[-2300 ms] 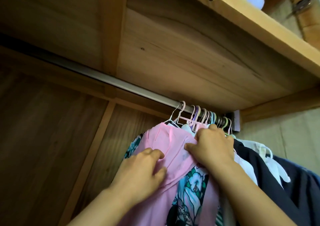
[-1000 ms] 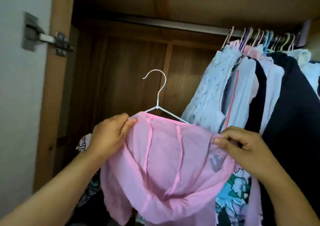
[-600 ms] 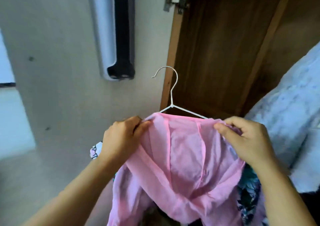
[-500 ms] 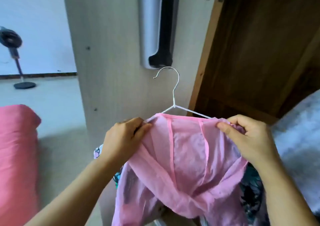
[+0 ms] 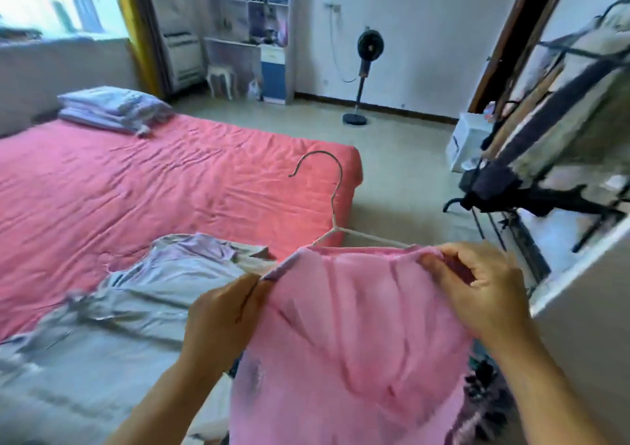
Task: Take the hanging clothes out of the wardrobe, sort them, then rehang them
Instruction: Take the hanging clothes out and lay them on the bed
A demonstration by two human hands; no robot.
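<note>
Holding a pink garment by both shoulders over the bed

Head view: the pink garment hangs on a white wire hanger, stretched between two hands. The left hand has its fingers curled around the garment's left shoulder edge, thumb side against the cloth. The right hand pinches the right shoulder, fingers folded over the fabric and the hanger's arm beneath it.

The hanger's bar runs roughly left to right between the hands, rising slightly toward the right. Its hook stands upright above the garment, the open end curving left. The cloth drapes straight down from the bar.

Taking the bed as landmark: the garment is held above its near corner, just right of grey clothes spread on the red cover. Folded bedding sits at the bed's far end, a standing fan beyond its far corner, a shelf unit against the wall behind it.
</note>
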